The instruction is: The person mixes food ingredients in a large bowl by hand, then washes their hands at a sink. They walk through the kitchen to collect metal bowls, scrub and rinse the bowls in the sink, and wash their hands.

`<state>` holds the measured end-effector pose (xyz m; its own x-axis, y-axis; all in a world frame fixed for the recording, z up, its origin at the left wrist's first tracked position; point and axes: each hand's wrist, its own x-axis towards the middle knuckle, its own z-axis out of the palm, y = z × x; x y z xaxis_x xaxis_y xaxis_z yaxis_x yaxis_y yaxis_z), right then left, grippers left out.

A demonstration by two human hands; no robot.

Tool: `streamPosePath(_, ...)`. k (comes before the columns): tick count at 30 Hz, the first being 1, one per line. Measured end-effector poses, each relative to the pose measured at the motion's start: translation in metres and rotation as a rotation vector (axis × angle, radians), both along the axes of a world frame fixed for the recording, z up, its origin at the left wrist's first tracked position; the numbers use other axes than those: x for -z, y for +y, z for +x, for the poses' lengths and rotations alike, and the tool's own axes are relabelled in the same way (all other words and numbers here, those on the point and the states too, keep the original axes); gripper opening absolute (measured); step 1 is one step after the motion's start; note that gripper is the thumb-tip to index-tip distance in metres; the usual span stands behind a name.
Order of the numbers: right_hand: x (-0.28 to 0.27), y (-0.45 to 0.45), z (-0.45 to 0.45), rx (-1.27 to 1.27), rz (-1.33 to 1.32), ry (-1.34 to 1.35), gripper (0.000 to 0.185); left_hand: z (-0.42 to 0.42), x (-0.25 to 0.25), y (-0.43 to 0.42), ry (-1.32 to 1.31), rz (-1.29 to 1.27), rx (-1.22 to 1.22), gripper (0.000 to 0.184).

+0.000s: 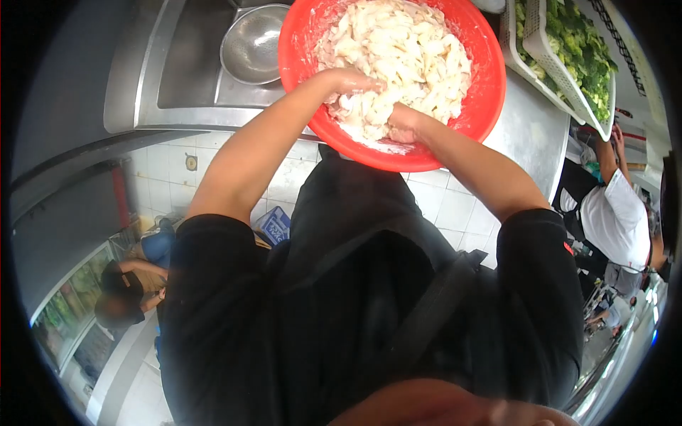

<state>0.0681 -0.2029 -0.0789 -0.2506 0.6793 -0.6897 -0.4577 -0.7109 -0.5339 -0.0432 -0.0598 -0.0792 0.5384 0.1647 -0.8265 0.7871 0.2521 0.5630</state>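
A large red basin [295, 42] holds a heap of pale, white-coated food pieces [398, 42]; whether they are meat or something else I cannot tell. My left hand [355, 83] reaches into the left side of the heap, its fingers sunk among the pieces. Closer to the basin's near wall, my right hand [405, 126] is also pushed into the food, with its fingertips hidden. White paste or flour smears the inside of the basin and clings to both hands.
Left of the basin, a metal colander [256, 46] sits in a steel sink [188, 71]. White plastic baskets [561, 67] of chopped green leaves [579, 50] stand at the right on the steel counter [526, 121]. One person [618, 213] works at the right, another [131, 284] at the lower left.
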Motion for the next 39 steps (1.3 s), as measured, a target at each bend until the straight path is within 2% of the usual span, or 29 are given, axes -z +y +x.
streamPosePath(1,0.001,0.001,0.001,0.020,-0.023,0.166,0.048,-0.003,-0.028,-0.003,0.014,-0.033,0.045,0.064)
streamPosePath(2,0.001,0.005,0.003,0.035,-0.033,0.329,0.050,-0.007,-0.028,0.003,0.015,-0.025,0.051,0.064)
streamPosePath(3,-0.006,0.011,0.007,0.033,-0.022,0.328,0.050,-0.013,-0.025,0.013,-0.123,-0.140,-0.074,0.063)
streamPosePath(5,-0.031,0.015,0.019,0.089,0.158,0.678,0.051,-0.014,-0.026,0.022,-0.329,-0.323,-0.247,0.061)
streamPosePath(6,-0.048,0.016,0.025,0.091,0.159,0.675,0.051,-0.011,-0.030,0.023,-0.397,-0.391,-0.301,0.060)
streamPosePath(8,-0.082,0.018,0.038,0.513,0.125,0.407,0.053,0.004,-0.066,0.029,-0.606,-0.392,-0.578,0.056)
streamPosePath(9,-0.092,0.019,0.045,0.516,0.124,0.408,0.053,0.012,-0.078,0.027,-0.604,-0.393,-0.576,0.056)
streamPosePath(11,-0.104,0.021,0.063,0.604,0.295,0.209,0.051,0.029,-0.094,0.023,-0.877,-0.326,-0.447,0.048)
streamPosePath(12,-0.101,0.014,0.075,0.604,0.296,0.208,0.051,0.038,-0.086,0.022,-0.878,-0.326,-0.447,0.048)
streamPosePath(14,-0.091,0.003,0.094,0.318,0.312,-0.185,0.043,0.056,-0.053,0.034,-0.986,0.645,-0.215,0.039)
streamPosePath(15,-0.110,0.001,0.090,-0.017,0.276,-0.759,0.036,0.060,-0.043,0.040,-0.842,0.770,-0.110,0.041)
streamPosePath(16,-0.113,-0.006,0.080,-0.022,0.279,-0.757,0.036,0.064,-0.037,0.045,-0.699,0.889,0.009,0.044)
streamPosePath(18,-0.113,-0.012,0.058,-0.509,0.310,-0.949,0.031,0.074,-0.029,0.048,-0.314,1.203,0.413,0.038)
streamPosePath(19,-0.085,-0.011,0.046,-0.579,0.568,-0.900,0.033,0.076,-0.047,0.042,-0.216,1.204,0.560,0.033)
streamPosePath(20,-0.044,-0.007,0.031,-0.643,0.827,-0.843,0.036,0.081,-0.047,0.041,-0.220,1.206,0.560,0.033)
streamPosePath(22,0.015,0.010,-0.012,-0.700,1.187,-1.197,0.044,0.089,-0.040,0.036,-0.185,1.215,0.603,0.032)
streamPosePath(23,0.023,0.018,-0.024,-0.700,1.186,-1.197,0.044,0.091,-0.043,0.033,-0.186,1.214,0.604,0.032)
streamPosePath(25,0.029,0.031,-0.038,-0.819,0.719,-0.980,0.046,0.092,-0.051,0.030,-0.067,1.166,0.576,0.032)
streamPosePath(29,0.010,0.019,-0.026,-0.982,0.719,-1.003,0.047,0.091,-0.046,0.034,-0.065,1.132,0.576,0.032)
streamPosePath(31,-0.016,0.009,-0.028,-1.065,0.495,-0.948,0.046,0.089,-0.038,0.032,-0.046,1.145,0.556,0.031)
streamPosePath(32,-0.010,0.003,-0.026,-1.073,0.485,-0.949,0.046,0.088,-0.034,0.031,-0.054,1.138,0.550,0.031)
streamPosePath(34,-0.003,-0.008,-0.023,-0.925,0.731,-1.091,0.040,0.088,-0.030,0.033,-0.058,1.155,0.543,0.031)
streamPosePath(35,-0.001,-0.011,-0.017,-0.927,0.731,-1.094,0.040,0.088,-0.028,0.034,-0.060,1.157,0.541,0.031)
streamPosePath(37,-0.017,-0.014,-0.007,-1.107,0.694,-1.110,0.034,0.085,-0.032,0.032,-0.046,1.123,0.550,0.032)
streamPosePath(38,-0.012,-0.020,0.004,-1.108,0.692,-1.110,0.034,0.083,-0.032,0.031,-0.047,1.122,0.550,0.032)
streamPosePath(39,-0.013,-0.023,0.013,-1.257,0.836,-1.167,0.030,0.083,-0.028,0.031,-0.057,1.140,0.553,0.032)
